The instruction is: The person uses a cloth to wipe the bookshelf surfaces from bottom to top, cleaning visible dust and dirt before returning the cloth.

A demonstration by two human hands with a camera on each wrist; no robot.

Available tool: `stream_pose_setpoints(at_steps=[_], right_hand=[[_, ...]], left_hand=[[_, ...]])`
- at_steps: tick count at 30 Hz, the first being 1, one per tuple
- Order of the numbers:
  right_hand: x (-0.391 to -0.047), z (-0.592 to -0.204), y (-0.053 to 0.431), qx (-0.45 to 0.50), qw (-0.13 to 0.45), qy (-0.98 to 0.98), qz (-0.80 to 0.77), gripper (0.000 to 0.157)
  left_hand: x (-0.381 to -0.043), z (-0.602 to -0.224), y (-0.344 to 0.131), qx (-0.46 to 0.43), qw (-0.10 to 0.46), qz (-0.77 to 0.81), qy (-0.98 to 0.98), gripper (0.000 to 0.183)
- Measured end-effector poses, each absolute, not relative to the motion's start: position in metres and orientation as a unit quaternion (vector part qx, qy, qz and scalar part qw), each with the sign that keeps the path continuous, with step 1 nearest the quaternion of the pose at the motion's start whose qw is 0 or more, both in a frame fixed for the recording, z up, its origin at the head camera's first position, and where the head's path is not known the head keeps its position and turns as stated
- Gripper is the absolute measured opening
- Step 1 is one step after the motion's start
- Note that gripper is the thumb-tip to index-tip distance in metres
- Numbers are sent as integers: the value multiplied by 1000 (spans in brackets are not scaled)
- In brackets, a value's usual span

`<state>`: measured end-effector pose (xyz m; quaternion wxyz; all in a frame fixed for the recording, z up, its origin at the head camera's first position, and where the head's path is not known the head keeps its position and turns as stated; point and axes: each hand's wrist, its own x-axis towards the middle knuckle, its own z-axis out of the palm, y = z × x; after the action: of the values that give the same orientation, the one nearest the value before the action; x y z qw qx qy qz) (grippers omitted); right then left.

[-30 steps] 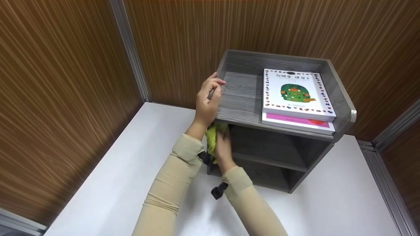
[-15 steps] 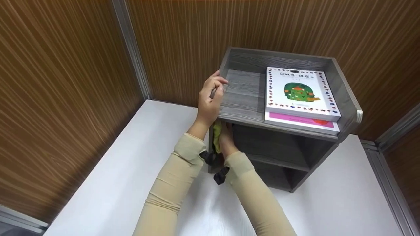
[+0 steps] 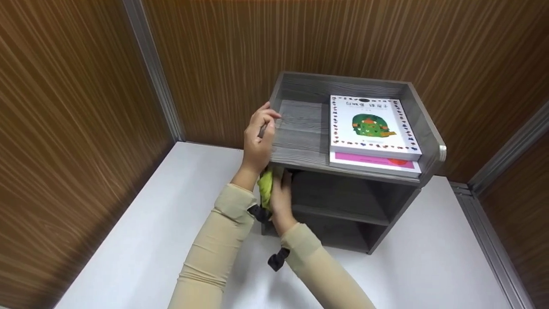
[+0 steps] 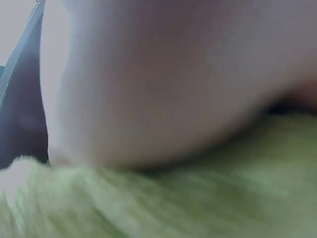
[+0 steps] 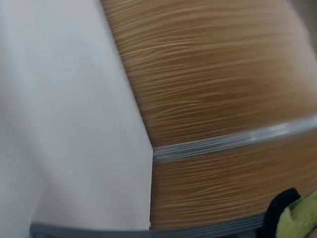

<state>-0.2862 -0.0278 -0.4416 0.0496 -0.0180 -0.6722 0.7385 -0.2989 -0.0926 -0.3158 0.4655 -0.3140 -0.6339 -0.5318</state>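
At the upper left side panel of a grey wood-grain cabinet (image 3: 300, 148), my left hand (image 3: 258, 139) grips the rim, fingers curled over its edge. Below it, my right hand (image 3: 281, 195) reaches into the compartment under the top board and holds a yellow-green cloth (image 3: 265, 189) to the inner face of that same panel. Its fingertips disappear under the board. In the left wrist view the cloth (image 4: 124, 203) fills the bottom, below blurred skin. Only a corner of the cloth (image 5: 299, 218) shows in the right wrist view.
Two stacked books (image 3: 373, 126) lie on the right of the cabinet top, inside its raised rim. A lower shelf (image 3: 339, 214) divides the front openings. The cabinet stands on a white surface (image 3: 188, 206) between brown wood-grain walls (image 3: 214, 77) with metal corner strips.
My right hand went deeper into the compartment with the cloth, then came back out toward its front. My left hand keeps its place on the panel. The whole head view has shifted slightly.
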Motion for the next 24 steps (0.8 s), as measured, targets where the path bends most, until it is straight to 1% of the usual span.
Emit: stream_pose_setpoints(at_steps=[2, 5, 9, 12, 15, 18, 21, 24], right_hand=[[-281, -442, -27, -12, 63, -677, 733, 54], [-274, -442, -25, -5, 53, -647, 760, 53], [-267, -445, -24, 23, 30, -623, 781, 61], [-265, -449, -23, 48, 9, -626, 778, 63], [-267, -452, -21, 63, -17, -626, 777, 64], [-272, -451, -19, 63, -44, -606, 791, 58], [-280, -448, -20, 44, -56, -599, 798, 51], [-287, -444, -23, 14, -66, -605, 794, 53]], left_hand=[[-300, -316, -92, -313, 463, -531, -636, 12], [-300, -317, -92, -315, 463, -527, -639, 12], [-298, -319, -94, -312, 467, -527, -637, 12], [-296, -319, -97, -307, 470, -531, -635, 12], [-296, -317, -97, -303, 469, -530, -638, 12], [-296, -316, -95, -305, 461, -531, -643, 11], [-298, -315, -93, -310, 452, -535, -643, 11], [-297, -314, -93, -310, 449, -539, -641, 11]])
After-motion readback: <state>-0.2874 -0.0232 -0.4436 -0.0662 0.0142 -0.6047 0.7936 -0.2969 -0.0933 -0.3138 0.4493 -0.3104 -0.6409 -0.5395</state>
